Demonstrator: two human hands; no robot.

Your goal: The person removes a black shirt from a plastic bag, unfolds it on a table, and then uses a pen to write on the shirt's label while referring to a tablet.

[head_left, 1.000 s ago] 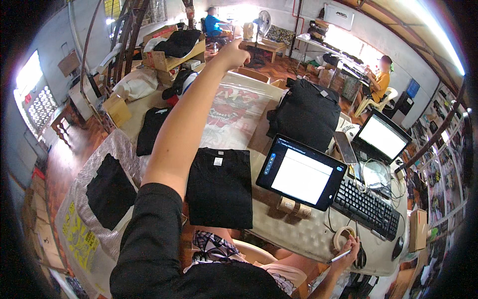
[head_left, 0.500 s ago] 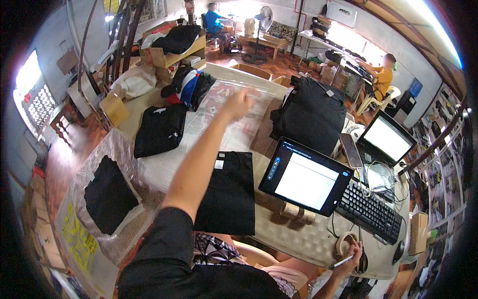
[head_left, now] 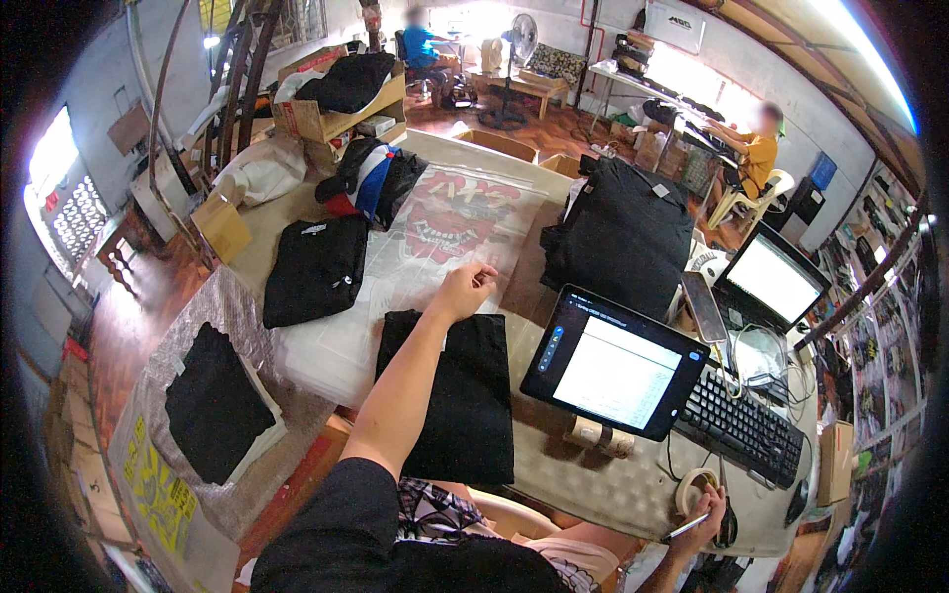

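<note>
My left hand (head_left: 469,292) hovers mid-table with its fingers curled closed and nothing showing in them. Under and beyond it lie clear plastic sheets (head_left: 450,232) with a red and white print. Below that forearm is a folded black garment (head_left: 460,405) with a pale label, partly covered by the arm. At the table's near right edge, my right hand (head_left: 706,522) is closed around a slim white pen (head_left: 689,526). A roll of tape (head_left: 689,491) sits right against its fingers. A tablet (head_left: 613,361) with a lit page leans on a cardboard tube (head_left: 600,436).
Black garments are stacked (head_left: 623,222) behind the tablet. A keyboard (head_left: 741,425), phone (head_left: 703,306) and laptop (head_left: 774,277) stand right. Another folded black garment (head_left: 314,267) and a dark pile on bubble wrap (head_left: 219,400) lie left. Two people sit far off.
My left hand has come back toward me from the far end of the printed sheets to just beyond the folded garment. My right hand still holds the pen beside the tape.
</note>
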